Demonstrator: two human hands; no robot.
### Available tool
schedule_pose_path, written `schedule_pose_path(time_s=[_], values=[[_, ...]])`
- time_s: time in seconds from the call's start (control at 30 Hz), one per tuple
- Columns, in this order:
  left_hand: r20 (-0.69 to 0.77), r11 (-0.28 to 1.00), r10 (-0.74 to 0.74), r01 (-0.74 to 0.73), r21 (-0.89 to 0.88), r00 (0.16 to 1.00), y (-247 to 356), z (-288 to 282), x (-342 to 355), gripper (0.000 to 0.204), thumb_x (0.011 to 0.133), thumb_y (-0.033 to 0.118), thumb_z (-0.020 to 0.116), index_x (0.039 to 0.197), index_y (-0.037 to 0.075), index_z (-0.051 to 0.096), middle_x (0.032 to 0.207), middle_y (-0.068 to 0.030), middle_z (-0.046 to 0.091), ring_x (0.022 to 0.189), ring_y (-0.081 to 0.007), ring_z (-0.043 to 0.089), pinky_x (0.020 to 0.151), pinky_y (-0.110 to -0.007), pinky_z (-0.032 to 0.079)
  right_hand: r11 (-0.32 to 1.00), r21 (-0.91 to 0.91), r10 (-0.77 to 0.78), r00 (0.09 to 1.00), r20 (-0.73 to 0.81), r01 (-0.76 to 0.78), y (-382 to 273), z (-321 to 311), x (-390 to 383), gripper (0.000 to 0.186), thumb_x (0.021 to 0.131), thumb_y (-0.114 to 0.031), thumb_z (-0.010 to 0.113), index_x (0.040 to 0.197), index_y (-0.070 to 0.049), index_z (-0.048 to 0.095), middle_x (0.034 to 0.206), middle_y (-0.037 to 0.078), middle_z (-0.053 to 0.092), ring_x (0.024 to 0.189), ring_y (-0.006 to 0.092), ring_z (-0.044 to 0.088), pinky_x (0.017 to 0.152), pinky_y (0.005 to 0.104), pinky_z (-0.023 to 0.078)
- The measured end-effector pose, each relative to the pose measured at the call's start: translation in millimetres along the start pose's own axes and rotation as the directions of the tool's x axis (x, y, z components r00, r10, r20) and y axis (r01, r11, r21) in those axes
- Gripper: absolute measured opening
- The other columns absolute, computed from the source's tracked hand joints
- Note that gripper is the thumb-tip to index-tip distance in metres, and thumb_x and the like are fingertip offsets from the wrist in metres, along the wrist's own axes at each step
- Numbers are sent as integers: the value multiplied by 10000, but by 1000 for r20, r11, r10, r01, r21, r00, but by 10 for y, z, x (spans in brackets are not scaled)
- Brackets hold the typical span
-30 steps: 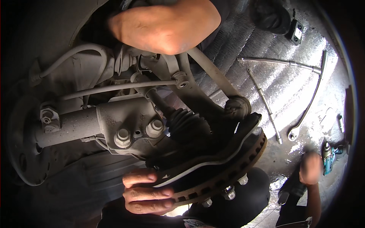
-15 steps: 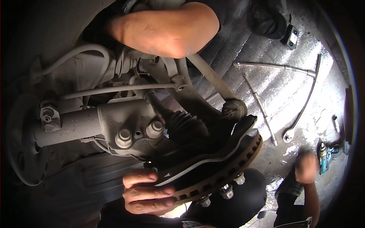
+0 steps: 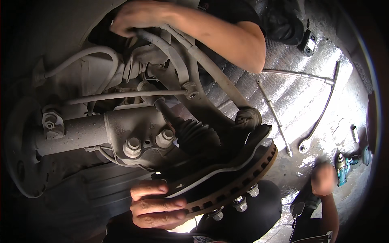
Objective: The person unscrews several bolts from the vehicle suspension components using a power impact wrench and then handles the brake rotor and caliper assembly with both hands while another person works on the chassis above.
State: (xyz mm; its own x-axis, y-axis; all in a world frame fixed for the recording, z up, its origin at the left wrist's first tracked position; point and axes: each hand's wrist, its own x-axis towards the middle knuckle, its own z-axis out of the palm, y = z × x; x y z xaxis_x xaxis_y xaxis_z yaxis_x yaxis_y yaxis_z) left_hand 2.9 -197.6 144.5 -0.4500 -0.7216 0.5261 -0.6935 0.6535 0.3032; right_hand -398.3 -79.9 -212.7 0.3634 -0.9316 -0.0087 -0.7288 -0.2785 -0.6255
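My left hand (image 3: pixel 158 206) curls its fingers over the edge of a rusty vented brake disc (image 3: pixel 231 195) at the lower middle; its thumb is hidden. Several lug nuts (image 3: pixel 240 203) sit on the disc's near face, with a metal dust shield (image 3: pixel 219 176) behind it. At the lower right a bare forearm (image 3: pixel 330 214) rises from the lower edge, probably my right one; the hand end (image 3: pixel 323 180) is smeared, so its fingers cannot be made out. Across the top, a co-worker's arm (image 3: pixel 219 38) reaches left, its hand (image 3: pixel 129 22) at a dark opening above the suspension arms.
A strut (image 3: pixel 77 135) with two big bolts, a link rod (image 3: pixel 129 96) and a ribbed rubber boot (image 3: pixel 198 135) fill the left and middle. Over the floor at right lie a long-handled ratchet (image 3: pixel 304 146), an extension bar (image 3: pixel 272 104), a socket (image 3: pixel 355 133) and a teal cordless impact wrench (image 3: pixel 343 167).
The co-worker's elbow has swung right and down, and the hand now shows at the dark opening. A metal tag on a chain has appeared at lower right. My left hand stays on the disc.
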Motion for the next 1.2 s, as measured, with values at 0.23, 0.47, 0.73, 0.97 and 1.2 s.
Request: schedule_pose_path(time_s=[0.23,0.47,0.73,0.97,1.2], values=[[32,1000,19,-19,9,999,-17,-18,1,197,685,209,857,854,214,756,912,19,754,988,-227,615,793,-318,556,997,-51,59,976,210,-49,-63,-95,55,272,769,-153,591,1004,-19,624,1055,187,587,1011,371,528,873,486,414],[43,1000,9,-9,11,999,-3,-28,-4,205,678,210,864,853,213,758,921,21,754,992,-226,615,788,-315,557,1000,-3,17,998,58,-17,-30,-10,30,299,672,-164,604,929,-12,593,971,190,559,893,392,497,827,503,380],[24,1000,-11,11,14,1000,21,3,17,183,679,210,861,842,220,778,901,30,757,992,-217,617,809,-290,536,999,-54,-2,998,61,5,3,3,6,302,679,-185,601,927,-13,596,952,191,548,889,396,490,827,504,378],[9,999,0,0,-45,1000,11,43,72,107,696,175,829,790,192,781,905,6,770,974,-210,635,817,-286,533,999,-38,11,999,40,-10,-38,27,37,254,621,-179,599,811,-15,564,882,189,504,850,401,475,789,514,373],[5,998,41,-41,-48,999,-23,70,100,101,689,123,784,787,147,780,945,-38,769,956,-211,635,796,-281,546,998,-58,16,994,110,-10,-82,-46,66,287,673,-201,612,915,-47,613,935,166,545,907,386,499,822,505,378]])
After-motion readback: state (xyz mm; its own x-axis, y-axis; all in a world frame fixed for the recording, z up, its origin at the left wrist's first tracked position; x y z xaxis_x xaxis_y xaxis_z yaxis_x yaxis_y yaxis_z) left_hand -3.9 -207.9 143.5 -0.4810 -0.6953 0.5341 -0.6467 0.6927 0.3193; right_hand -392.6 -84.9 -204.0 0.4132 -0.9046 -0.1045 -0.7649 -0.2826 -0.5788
